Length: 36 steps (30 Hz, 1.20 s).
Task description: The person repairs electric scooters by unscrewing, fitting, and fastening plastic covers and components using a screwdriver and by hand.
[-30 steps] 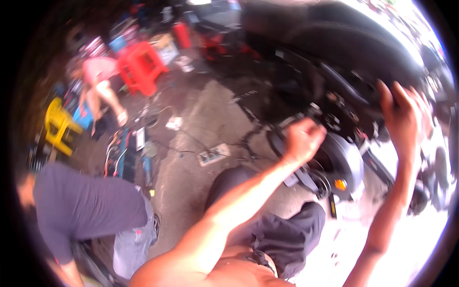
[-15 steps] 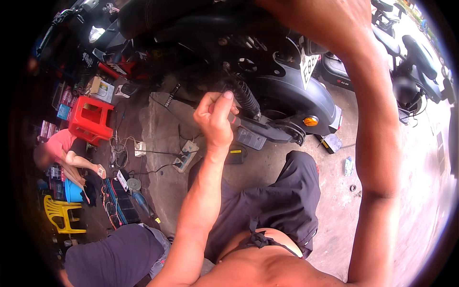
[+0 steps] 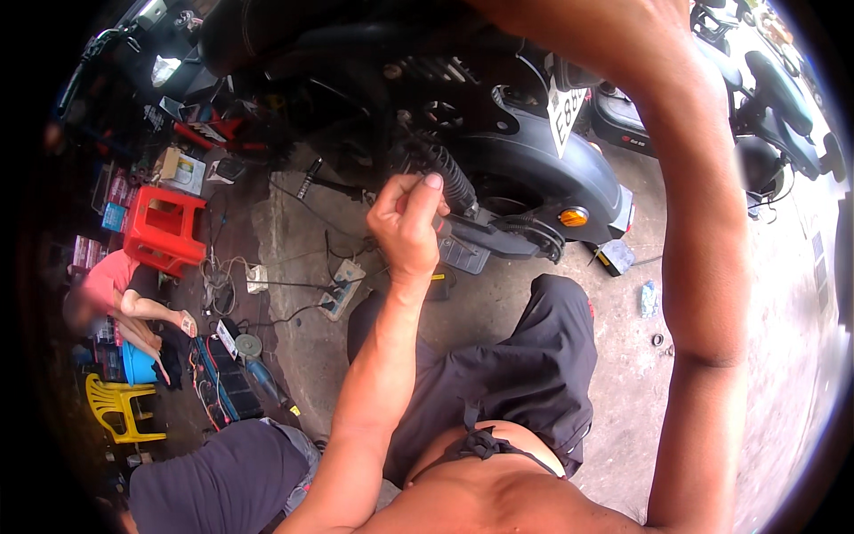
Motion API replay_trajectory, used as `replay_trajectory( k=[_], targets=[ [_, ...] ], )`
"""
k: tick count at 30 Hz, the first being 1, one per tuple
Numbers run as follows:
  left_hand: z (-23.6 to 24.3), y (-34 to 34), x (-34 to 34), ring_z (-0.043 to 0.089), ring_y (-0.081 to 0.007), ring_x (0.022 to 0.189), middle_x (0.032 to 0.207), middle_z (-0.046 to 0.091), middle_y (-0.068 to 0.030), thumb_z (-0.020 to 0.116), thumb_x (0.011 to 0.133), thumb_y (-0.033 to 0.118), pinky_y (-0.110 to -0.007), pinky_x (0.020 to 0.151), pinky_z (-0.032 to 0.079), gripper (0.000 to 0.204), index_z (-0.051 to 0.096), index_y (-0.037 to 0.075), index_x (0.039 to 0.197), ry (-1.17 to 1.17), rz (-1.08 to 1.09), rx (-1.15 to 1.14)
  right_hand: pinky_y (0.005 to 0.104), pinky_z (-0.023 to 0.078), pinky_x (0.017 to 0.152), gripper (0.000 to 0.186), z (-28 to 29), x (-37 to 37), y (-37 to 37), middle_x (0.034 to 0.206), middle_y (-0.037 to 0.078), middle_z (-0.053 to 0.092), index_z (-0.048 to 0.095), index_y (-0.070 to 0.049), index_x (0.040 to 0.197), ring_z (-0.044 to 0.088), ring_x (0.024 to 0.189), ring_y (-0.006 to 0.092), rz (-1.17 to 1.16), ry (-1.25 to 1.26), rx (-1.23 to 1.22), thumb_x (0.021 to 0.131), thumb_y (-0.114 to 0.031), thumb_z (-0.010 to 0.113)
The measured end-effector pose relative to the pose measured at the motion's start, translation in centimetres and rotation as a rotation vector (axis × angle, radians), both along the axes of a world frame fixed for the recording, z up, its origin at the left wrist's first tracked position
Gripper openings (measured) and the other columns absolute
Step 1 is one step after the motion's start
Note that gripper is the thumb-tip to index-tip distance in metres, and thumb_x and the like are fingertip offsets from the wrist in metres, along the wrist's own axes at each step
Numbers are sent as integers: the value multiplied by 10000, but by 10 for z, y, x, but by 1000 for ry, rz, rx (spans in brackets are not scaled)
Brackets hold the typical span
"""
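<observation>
I am working at the rear of a scooter (image 3: 534, 160), whose coil-spring shock absorber (image 3: 457, 185) serves as reference for all positions below. My left hand (image 3: 405, 224) is immediately left of the absorber, fingers curled tightly into a fist, thumb laid over the top; I cannot tell whether anything is enclosed, nor whether the knuckles touch the spring. My right hand (image 3: 592, 25) is above and right of the absorber, its fingers cut off by the upper edge, so its grip cannot be determined. The amber reflector (image 3: 574, 217) sits right of and slightly below the absorber; the white number plate (image 3: 562, 120) is above right. A power strip (image 3: 342, 291) lies on the ground below left, and a red plastic stool (image 3: 166, 227) stands well to the left.
</observation>
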<state>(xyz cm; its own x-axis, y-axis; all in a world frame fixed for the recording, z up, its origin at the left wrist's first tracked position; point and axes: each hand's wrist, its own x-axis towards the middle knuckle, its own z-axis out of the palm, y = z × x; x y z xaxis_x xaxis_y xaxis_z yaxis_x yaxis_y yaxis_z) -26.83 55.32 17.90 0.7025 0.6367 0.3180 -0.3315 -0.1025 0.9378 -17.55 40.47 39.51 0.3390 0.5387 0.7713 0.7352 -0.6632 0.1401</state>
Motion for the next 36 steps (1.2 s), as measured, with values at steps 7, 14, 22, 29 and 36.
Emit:
replay_trajectory(
  k=[7, 14, 22, 29, 36],
  targets=[
    [2, 0, 2, 527, -144, 501, 577, 558, -69, 584, 830, 71, -265, 536, 448, 150, 551, -13, 711, -35, 42, -43, 385, 459, 487, 358, -2, -4, 4, 480, 113, 555, 625, -83, 524, 580, 473, 278, 13, -37, 21, 799, -313, 632],
    [-1, -1, 8, 511, -148, 497, 585, 546, -79, 576, 839, 77, -293, 511, 467, 155, 555, -19, 719, -124, 20, -64, 382, 458, 484, 362, 25, -18, 11, 481, 116, 554, 629, -80, 528, 582, 475, 279, -343, 222, -179, 801, -318, 635],
    [-4, 5, 3, 517, -150, 499, 586, 550, -80, 570, 837, 73, -291, 515, 467, 151, 554, -19, 718, -86, 48, -55, 392, 460, 491, 352, 0, -1, -2, 492, 131, 561, 629, -69, 531, 590, 491, 296, 3, 9, 12, 785, -313, 641],
    [14, 14, 0, 507, -110, 584, 662, 581, -74, 593, 783, 59, -248, 546, 395, 130, 564, 3, 670, 183, -643, 138, 396, 455, 510, 337, -14, 15, 8, 497, 123, 564, 631, -81, 527, 585, 497, 301, -65, -241, 51, 773, -312, 637],
    [22, 10, 22, 463, -37, 545, 584, 533, 17, 628, 779, 106, -213, 500, 348, 144, 576, 27, 671, 248, -841, 177, 390, 450, 512, 343, 14, -9, 2, 502, 114, 567, 623, -87, 525, 582, 497, 296, -139, -3, -126, 777, -319, 626]
  ],
)
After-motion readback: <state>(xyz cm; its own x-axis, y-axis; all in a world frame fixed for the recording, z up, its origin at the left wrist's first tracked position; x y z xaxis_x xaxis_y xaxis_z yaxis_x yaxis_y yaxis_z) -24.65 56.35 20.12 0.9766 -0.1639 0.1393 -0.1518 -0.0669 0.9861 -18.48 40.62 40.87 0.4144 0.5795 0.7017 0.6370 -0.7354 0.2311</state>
